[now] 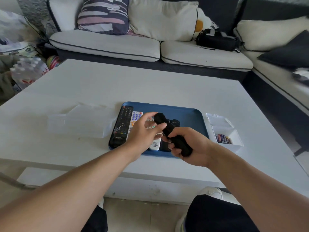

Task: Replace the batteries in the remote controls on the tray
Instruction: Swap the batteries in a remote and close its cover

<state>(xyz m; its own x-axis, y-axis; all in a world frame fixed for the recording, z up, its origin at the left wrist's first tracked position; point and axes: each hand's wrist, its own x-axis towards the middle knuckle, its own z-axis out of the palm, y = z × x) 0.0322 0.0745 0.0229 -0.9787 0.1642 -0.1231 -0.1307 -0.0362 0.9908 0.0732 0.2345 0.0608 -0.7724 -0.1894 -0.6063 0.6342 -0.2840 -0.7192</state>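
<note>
A blue tray point(189, 113) lies on the white table point(150, 84). On it rest a long black remote point(121, 125), a white remote with blue buttons point(136, 116) and a white remote point(155, 144) partly under my hands. My right hand point(189, 146) is shut around the lower end of a slim black remote point(172, 133), held tilted above the tray. My left hand point(146, 131) touches that remote's upper part with thumb and fingers. Another dark remote point(175, 122) is mostly hidden behind it.
A small clear box point(234, 138) with several batteries point(223, 139) stands right of the tray, its lid point(219, 120) open behind. A clear plastic box point(80, 122) lies left of the tray. A sofa with cushions runs behind and to the right.
</note>
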